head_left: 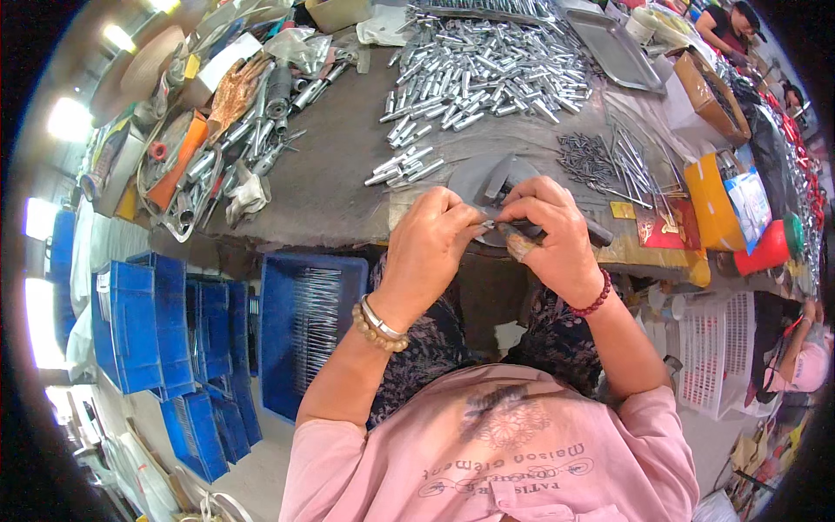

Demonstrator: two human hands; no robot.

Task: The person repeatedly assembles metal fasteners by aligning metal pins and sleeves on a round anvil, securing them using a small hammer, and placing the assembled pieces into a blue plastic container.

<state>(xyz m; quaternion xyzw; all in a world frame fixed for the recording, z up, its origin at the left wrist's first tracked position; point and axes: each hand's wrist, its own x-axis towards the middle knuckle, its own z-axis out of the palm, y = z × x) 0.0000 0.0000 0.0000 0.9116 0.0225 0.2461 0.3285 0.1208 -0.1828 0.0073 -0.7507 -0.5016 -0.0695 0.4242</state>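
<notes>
My left hand point(430, 237) pinches a small metal piece point(488, 224) between thumb and fingertips, above the near edge of the worktable point(344, 165). Close against it, my right hand point(550, 224) is closed, its fingertips meeting the same spot. A dark cylindrical tool point(598, 232) shows under the right palm and sticks out on its right; its kind is hidden. Just beyond both hands, a dark metal block point(508, 177) stands on a round grey base point(466, 177). A few shiny metal tubes point(405, 165) lie to the left of that block.
A big heap of metal tubes point(487, 74) covers the far middle. Dark screws point(587, 161) and thin rods point(632, 161) lie right, near a yellow pouch point(715, 198). Tools and a stained glove point(237, 96) crowd the left. Below stands a blue crate point(277, 348) of long metal pieces point(317, 317).
</notes>
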